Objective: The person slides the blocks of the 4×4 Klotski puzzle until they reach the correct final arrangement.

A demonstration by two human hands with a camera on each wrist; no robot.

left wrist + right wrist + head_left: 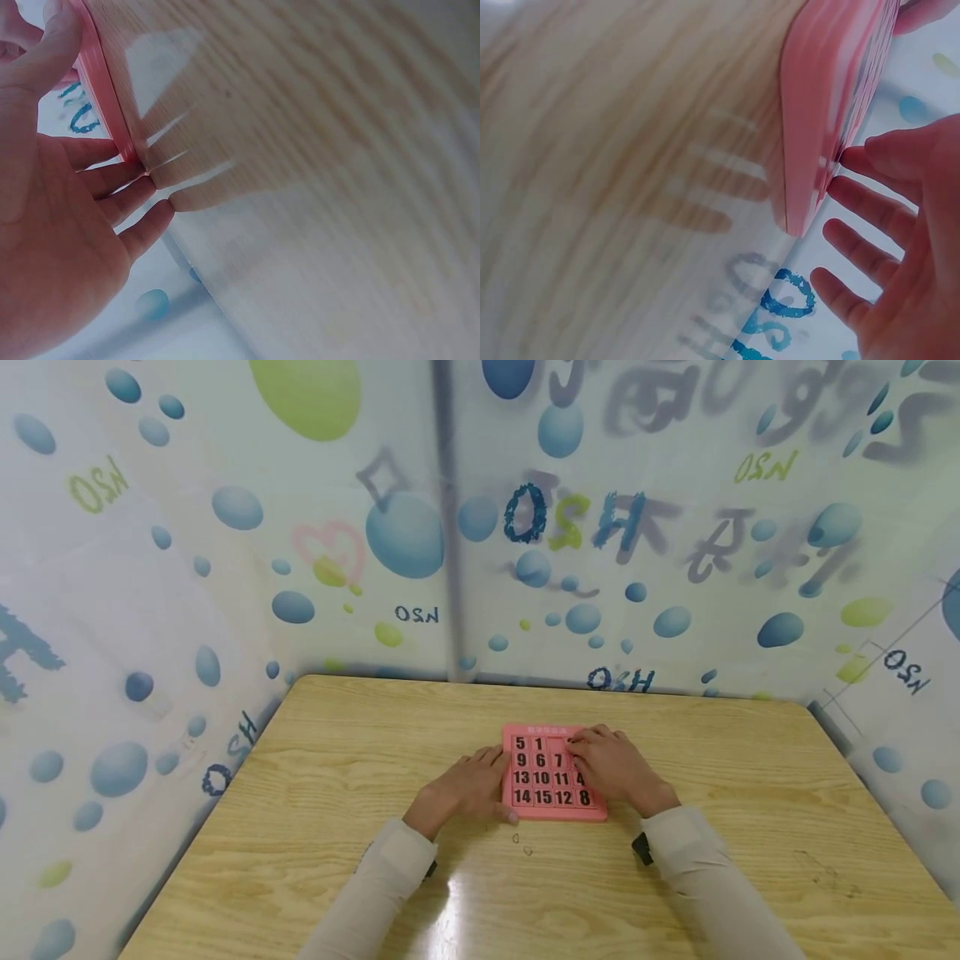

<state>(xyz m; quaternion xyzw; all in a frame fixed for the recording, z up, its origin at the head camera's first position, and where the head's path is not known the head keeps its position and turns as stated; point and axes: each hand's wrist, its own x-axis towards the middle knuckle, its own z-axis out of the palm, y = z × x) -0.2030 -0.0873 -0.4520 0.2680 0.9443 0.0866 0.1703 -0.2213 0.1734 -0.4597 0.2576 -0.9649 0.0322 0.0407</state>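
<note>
A pink sliding number puzzle [549, 814] lies flat on the table, its black-numbered tiles in rows. In the top row, a gap shows right of the 5 and 1. My left hand [471, 785] rests along the puzzle's left side, thumb by the near left corner; in the left wrist view its loosely extended fingers [124, 206] reach the pink edge and tabletop. My right hand [617, 766] lies over the right side, fingertips touching tiles near the top right and hiding some numbers. The right wrist view shows its fingers [870, 206] relaxed and spread beside the puzzle's rim.
The wood-grain table [360, 735] extends around the puzzle on all sides. Behind it stands a wall covering [480, 585] printed with blue and green drops. Small dark marks [522, 843] lie on the tabletop just in front of the puzzle.
</note>
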